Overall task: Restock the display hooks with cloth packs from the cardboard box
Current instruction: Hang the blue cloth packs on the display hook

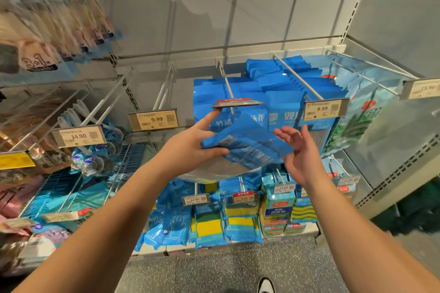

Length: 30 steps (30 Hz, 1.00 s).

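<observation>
Your left hand (190,143) grips the blue cloth pack (247,144) just below the display hook (229,93); your right hand (301,152) hovers released. It looks light, floppy, slick: pinch near its hang-hole.

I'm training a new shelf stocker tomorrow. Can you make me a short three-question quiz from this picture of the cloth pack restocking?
1. True or false: the left hand grips the blue cloth pack.
2. What price shows on the tag on the hook just right of the pack? A) 9.99 B) 14.90 C) 19.99
3. Fill in: the left index finger points up at the tilted ____ price tag holder at the front of the middle hook.

Key: 1 true; 2 A; 3 red. The right hand is open beside the pack.
</observation>
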Available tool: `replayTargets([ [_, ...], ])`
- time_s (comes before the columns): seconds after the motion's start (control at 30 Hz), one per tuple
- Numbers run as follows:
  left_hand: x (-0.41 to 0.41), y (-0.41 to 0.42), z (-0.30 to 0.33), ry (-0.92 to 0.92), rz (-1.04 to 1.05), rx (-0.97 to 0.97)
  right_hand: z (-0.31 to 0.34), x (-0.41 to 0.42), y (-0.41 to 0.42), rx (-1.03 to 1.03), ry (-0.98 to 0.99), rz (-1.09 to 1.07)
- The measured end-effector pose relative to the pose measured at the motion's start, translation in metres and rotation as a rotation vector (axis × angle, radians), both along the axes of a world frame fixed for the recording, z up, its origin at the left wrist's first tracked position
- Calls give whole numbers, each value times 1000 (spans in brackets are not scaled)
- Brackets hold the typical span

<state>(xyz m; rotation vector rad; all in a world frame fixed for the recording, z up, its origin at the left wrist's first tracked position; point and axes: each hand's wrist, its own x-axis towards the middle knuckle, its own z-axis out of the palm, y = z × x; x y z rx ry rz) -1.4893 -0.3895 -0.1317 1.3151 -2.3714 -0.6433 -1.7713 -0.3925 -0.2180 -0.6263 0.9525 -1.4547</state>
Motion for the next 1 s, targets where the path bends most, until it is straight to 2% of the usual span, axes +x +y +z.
replayTargets([
  [0.13,-6,5,-6,192,13,56,-8,7,21,-26,-56,148],
  [0.23,-9,7,-10,282,21,53,-4,13,23,-53,-29,140],
  [0.43,-12,14,-8,323,14,69,4,0,23,-45,47,54],
  [0.67,-19,18,-12,307,172,-115,8,-11,10,13,423,105],
  [1.0,-20,16,-11,232,180,-189,36,17,-25,-23,566,168],
])
